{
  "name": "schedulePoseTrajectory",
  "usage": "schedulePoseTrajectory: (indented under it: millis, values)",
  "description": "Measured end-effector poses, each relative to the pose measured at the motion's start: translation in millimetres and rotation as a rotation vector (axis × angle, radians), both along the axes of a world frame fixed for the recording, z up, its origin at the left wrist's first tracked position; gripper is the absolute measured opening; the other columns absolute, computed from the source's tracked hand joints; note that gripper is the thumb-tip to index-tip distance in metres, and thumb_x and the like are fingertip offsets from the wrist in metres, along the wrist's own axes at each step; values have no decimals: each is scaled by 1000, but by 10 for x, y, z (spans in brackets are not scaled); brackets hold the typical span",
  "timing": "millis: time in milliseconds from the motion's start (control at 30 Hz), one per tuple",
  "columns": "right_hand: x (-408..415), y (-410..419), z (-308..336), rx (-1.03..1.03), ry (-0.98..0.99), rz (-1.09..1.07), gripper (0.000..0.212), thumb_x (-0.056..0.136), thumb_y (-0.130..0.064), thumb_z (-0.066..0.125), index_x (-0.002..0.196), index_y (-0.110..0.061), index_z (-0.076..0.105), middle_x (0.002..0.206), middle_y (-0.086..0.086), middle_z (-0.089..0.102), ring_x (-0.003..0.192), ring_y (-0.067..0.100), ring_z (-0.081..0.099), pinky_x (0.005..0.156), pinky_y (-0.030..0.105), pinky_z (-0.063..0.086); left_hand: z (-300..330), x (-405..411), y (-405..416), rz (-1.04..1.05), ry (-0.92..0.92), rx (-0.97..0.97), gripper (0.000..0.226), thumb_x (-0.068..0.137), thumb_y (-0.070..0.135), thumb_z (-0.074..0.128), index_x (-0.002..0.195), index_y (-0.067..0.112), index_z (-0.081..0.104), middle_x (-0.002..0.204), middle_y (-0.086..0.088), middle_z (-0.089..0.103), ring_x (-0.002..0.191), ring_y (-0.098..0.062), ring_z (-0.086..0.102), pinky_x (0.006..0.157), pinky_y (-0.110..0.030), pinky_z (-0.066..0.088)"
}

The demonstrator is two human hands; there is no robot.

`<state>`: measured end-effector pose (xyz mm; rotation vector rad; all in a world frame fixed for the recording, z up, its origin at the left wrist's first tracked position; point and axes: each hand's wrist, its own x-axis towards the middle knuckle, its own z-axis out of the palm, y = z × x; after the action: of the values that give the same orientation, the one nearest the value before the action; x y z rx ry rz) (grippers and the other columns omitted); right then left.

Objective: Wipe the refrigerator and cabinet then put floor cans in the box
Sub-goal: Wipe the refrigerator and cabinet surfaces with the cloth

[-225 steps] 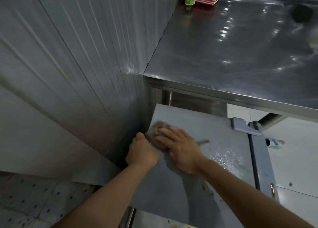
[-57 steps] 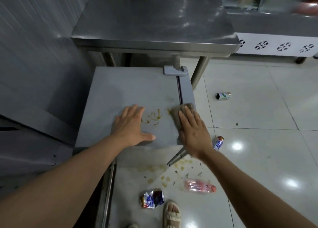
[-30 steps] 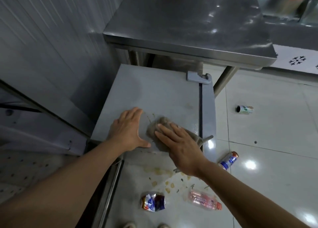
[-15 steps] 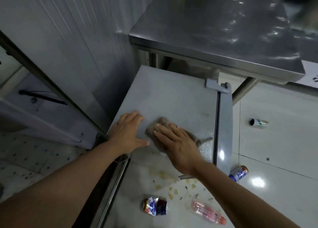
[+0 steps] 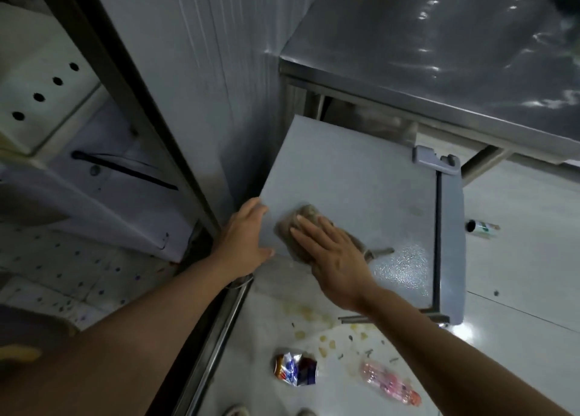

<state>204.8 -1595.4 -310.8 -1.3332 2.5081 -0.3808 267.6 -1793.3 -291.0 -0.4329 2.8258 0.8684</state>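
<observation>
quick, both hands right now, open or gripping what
Left hand: open, flat on the left edge of the refrigerator top, holding nothing.
Right hand: open, straight fingers pressing the cloth onto the refrigerator top.

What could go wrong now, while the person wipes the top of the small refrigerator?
1. The crushed can and the pink plastic bottle lie on the floor close to the person's feet; a step back may land on them.
2. Yellowish spill spots mark the glossy floor there, so it may be slippery.
3. The right hand wipes the cloth near the front edge; dirt may fall onto the floor.
</observation>
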Motion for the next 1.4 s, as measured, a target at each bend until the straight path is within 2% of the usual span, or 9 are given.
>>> schedulePoseTrajectory:
  millis: [133, 267, 400, 600, 767, 900, 1067, 1233, 1400]
  values:
    - [-407, -190, -20, 53, 56, -141, 61, 94, -26, 41, 149, -35, 17, 159, -11, 5, 147, 19, 4, 118, 38, 5, -29, 6, -67, 23, 54, 52, 70, 73, 12, 75, 133, 4, 42, 147, -6, 32, 132, -20, 36, 101, -19, 28]
    - [-398, -456, -44, 41, 58, -324, 59, 96, -26, 35, 151, -31, 13, 160, -8, 1, 148, 19, -3, 118, 35, -4, -63, 70, -113, 104, 67, 118, 63, 75, 11, 72, 131, 10, 44, 131, -8, 51, 118, -26, 50, 90, -24, 40]
    - [178, -395, -30, -24, 47, -149, 63, 88, -24, 35, 149, -29, 23, 158, -8, 13, 147, 22, 4, 120, 42, 9, -91, 210, -169, 188, 28, 258, 72, 77, 8, 69, 140, 17, 35, 134, -4, 54, 119, -22, 53, 97, -31, 45]
    - [-152, -761, -47, 74, 59, -135, 59, 94, -32, 35, 149, -36, 13, 160, -11, 1, 147, 19, -3, 116, 37, -1, -141, 272, -314, 241, 3, 389, 75, 79, 2, 66, 143, 17, 30, 132, -7, 56, 113, -19, 58, 97, -41, 49]
    - [-482, -1239, -21, 49, 46, -255, 54, 96, -29, 38, 148, -31, 24, 159, -7, 9, 147, 23, 2, 117, 39, 3, -222, 285, -335, 285, -4, 432, 67, 76, 1, 68, 135, 13, 37, 111, -7, 63, 97, -19, 62, 90, -37, 52]
    - [-145, -1117, 22, 10, 86, -114, 48, 93, -26, 42, 140, -30, 39, 153, -7, 24, 144, 25, 11, 117, 40, 10, -251, 382, -340, 321, -13, 318, 53, 78, 0, 62, 126, 9, 43, 94, -3, 58, 84, -16, 58, 76, -26, 46]
    - [353, -970, 50, 11, 123, 45, 50, 87, -20, 45, 136, -30, 47, 151, -5, 30, 144, 28, 13, 117, 40, 11, -145, 470, -365, 292, -31, 193, 55, 80, 2, 59, 129, 12, 38, 110, -8, 62, 96, -20, 58, 81, -24, 43]
    - [451, -881, 10, 79, 166, 148, 60, 83, -9, 45, 140, -26, 44, 155, -1, 24, 144, 33, 13, 116, 44, 15, -3, 416, -346, 320, -79, 158, 68, 80, 2, 59, 140, 14, 27, 128, -14, 52, 114, -30, 54, 98, -42, 46]
    - [456, -717, 45, 102, 148, 105, 67, 82, -15, 17, 146, -32, 31, 159, 0, 14, 145, 31, 12, 117, 43, 15, 150, 403, -169, 299, -45, 105, 68, 81, 4, 60, 140, 16, 28, 138, -13, 46, 122, -29, 48, 101, -41, 43]
